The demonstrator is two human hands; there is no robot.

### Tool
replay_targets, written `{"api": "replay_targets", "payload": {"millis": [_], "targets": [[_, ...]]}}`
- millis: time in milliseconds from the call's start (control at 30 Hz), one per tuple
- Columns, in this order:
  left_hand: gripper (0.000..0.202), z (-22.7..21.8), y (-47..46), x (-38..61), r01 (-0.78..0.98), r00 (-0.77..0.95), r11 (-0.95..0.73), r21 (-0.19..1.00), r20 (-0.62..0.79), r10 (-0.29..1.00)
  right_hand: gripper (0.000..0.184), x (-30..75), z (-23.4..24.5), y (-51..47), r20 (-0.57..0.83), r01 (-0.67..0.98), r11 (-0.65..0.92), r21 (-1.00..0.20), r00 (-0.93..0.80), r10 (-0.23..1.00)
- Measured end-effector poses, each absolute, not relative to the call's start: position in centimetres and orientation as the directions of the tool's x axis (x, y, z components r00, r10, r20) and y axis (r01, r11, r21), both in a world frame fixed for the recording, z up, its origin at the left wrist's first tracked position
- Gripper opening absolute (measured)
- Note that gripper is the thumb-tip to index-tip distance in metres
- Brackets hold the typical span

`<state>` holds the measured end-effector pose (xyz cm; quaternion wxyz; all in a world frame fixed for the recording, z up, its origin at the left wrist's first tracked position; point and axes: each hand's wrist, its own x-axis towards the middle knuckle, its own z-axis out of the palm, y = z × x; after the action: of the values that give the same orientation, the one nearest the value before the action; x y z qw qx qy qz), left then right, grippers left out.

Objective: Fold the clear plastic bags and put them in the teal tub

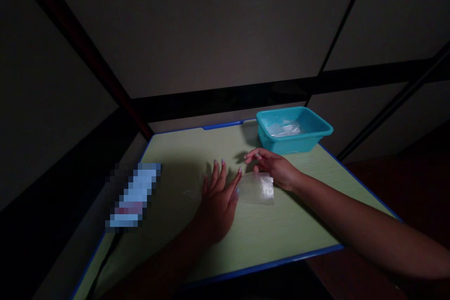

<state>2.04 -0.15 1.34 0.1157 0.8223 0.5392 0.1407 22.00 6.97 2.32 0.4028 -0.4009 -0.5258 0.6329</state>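
A clear plastic bag (258, 190) lies on the light green table (281, 225), its right end catching the light. Across the bag's left part rests my left hand (220, 197), palm down with fingers spread. My right hand (274, 166) is just beyond the bag's upper right corner, fingers loosely curved and apart, with nothing visible in them. Whether its fingertips touch the bag is hard to tell. A faint transparent edge shows to the left of my left hand, perhaps more of the same plastic.
At the table's back right corner stands a turquoise plastic basin (295, 143) with clear plastic pieces inside. A pixelated flat object (135, 197) lies along the left edge, a dark cable (105, 260) running from it. Walls (211, 33) close in behind and at left.
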Motion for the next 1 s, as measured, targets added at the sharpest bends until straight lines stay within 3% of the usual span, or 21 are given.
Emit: {"api": "replay_targets", "payload": {"millis": [33,133,233,433,600,733,867,1000], "targets": [[0.049,1.4,-0.2,2.0,0.847,0.381,-0.395,0.356,0.112,0.918,0.022,22.0,2.4,7.0,-0.1,-0.037,-0.124,-0.992,-0.396,0.913],[0.048,1.3,-0.3,2.0,0.821,0.407,-0.424,0.382,0.131,0.904,0.055,21.9,3.1,6.6,-0.091,0.081,-0.053,-0.995,-0.605,0.791],[0.048,1.1,-0.3,2.0,0.798,0.437,-0.451,0.4,0.131,0.89,0.07,21.5,3.2,6.3,-0.039,0.031,-0.024,-0.999,-0.742,0.669],[0.048,0.8,-0.3,2.2,0.771,0.415,-0.43,0.47,0.142,0.899,0.058,20.8,0.4,7.1,-0.07,-0.076,-0.185,-0.98,-0.739,0.67],[0.053,1.0,-0.1,2.1,0.706,0.355,-0.407,0.579,0.208,0.912,0.049,20.3,0.0,7.0,0.004,-0.118,-0.111,-0.987,-0.706,0.709],[0.05,1.2,0.5,1.6,0.551,0.212,-0.322,0.77,0.244,0.946,0.038,19.9,0.3,6.4,0.02,0.024,0.052,-0.998,-0.7,0.714],[0.049,2.1,1.1,1.1,0.35,0.056,-0.161,0.923,0.15,0.987,0.044,19.9,-0.4,6.3,-0.067,0.063,-0.033,-0.997,-0.703,0.708],[0.054,3.5,1.5,0.3,0.213,-0.045,-0.082,0.974,0.094,0.995,0.049,20.2,-0.3,6.3,-0.073,0.053,-0.05,-0.997,-0.712,0.698]]}}
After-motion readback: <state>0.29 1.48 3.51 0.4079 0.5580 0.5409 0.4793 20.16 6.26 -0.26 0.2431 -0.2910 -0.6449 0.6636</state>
